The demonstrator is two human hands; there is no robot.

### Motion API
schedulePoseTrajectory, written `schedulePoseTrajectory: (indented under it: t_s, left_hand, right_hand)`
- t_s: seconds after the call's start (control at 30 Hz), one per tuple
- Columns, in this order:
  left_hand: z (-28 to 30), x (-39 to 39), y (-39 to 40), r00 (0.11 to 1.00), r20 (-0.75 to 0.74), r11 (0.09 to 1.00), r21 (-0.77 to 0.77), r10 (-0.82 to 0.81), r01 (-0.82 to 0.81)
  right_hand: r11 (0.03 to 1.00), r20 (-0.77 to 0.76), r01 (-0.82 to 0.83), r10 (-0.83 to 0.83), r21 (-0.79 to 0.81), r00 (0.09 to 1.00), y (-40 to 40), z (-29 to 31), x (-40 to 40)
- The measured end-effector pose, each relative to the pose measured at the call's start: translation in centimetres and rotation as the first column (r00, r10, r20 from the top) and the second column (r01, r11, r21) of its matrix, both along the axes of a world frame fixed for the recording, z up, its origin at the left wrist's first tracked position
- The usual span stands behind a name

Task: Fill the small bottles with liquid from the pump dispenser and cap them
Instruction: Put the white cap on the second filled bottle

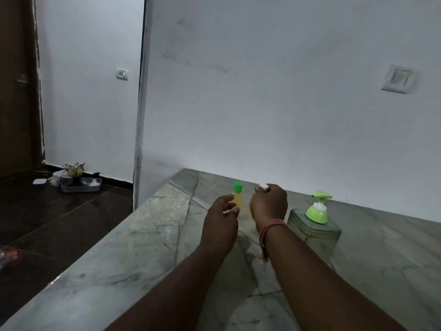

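Note:
A small yellow bottle (237,199) with a green cap stands upright on the grey marble counter (148,247). My left hand (220,218) curls around its near side, fingers touching it. My right hand (268,203) is closed over a second small yellow bottle (248,210), which is mostly hidden behind it; something white shows at my fingertips. The pump dispenser (315,223), a clear square bottle with a light green pump head, stands just right of my right wrist.
The white wall runs along the back of the counter, with a switch plate (398,78) high on the right. The counter's left edge drops to a dark floor, where a grey tray (81,183) with clutter lies.

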State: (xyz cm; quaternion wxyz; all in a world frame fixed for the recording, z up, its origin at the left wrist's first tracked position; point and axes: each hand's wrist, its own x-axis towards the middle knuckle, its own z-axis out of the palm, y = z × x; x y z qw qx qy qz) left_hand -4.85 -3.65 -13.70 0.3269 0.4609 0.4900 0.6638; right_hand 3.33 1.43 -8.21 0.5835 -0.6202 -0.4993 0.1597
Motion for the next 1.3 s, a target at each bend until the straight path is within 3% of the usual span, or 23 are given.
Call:
schedulePoseTrajectory:
  t_s: [0.13,0.27,0.5,0.73,0.93,1.03,1.1,1.2,1.3]
  left_hand:
    - [-0.4,-0.9,0.2,0.994,0.092,0.999,-0.02,0.052,-0.051]
    - [-0.3,-1.0,0.3,0.992,0.121,0.998,-0.047,0.044,-0.038]
    - [0.5,-0.6,-0.9,0.999,0.046,1.0,-0.007,0.029,-0.028]
    - [2.9,-0.9,-3.1,0.997,0.074,0.999,-0.035,-0.024,0.026]
    - [7.3,1.6,-8.6,0.981,-0.087,0.982,-0.097,-0.172,0.164]
    - [7.8,3.4,-10.4,0.962,-0.112,0.959,-0.165,-0.25,0.23]
    - [7.5,4.8,-11.5,0.942,-0.133,0.937,-0.219,-0.307,0.274]
    - [6.7,6.2,-11.9,0.924,-0.113,0.911,-0.246,-0.366,0.331]
    - [6.4,7.6,-11.1,0.906,-0.123,0.896,-0.247,-0.406,0.368]
  right_hand:
    - [0.996,0.063,0.025,-0.02,-0.083,0.998,1.5,-1.4,-0.3]
    - [0.997,0.129,0.032,-0.024,-0.065,0.991,1.8,-2.3,-0.9]
    - [0.997,0.204,0.035,-0.021,-0.065,0.979,-2.6,-0.8,-0.9]
    - [0.965,0.415,-0.262,0.228,0.027,0.881,-9.1,2.8,0.4]
    - [0.898,0.466,-0.31,0.14,0.311,0.874,-14.3,4.8,5.7]
    - [0.859,0.372,-0.207,0.022,0.468,0.928,-15.9,4.8,9.3]
    - [0.88,0.232,-0.073,-0.043,0.469,0.972,-16.3,4.0,12.1]
    - [0.969,0.07,0.009,-0.028,0.246,0.997,-15.6,2.2,15.5]
    - [0.995,-0.005,-0.1,0.1,0.027,0.995,-14.5,0.6,16.6]
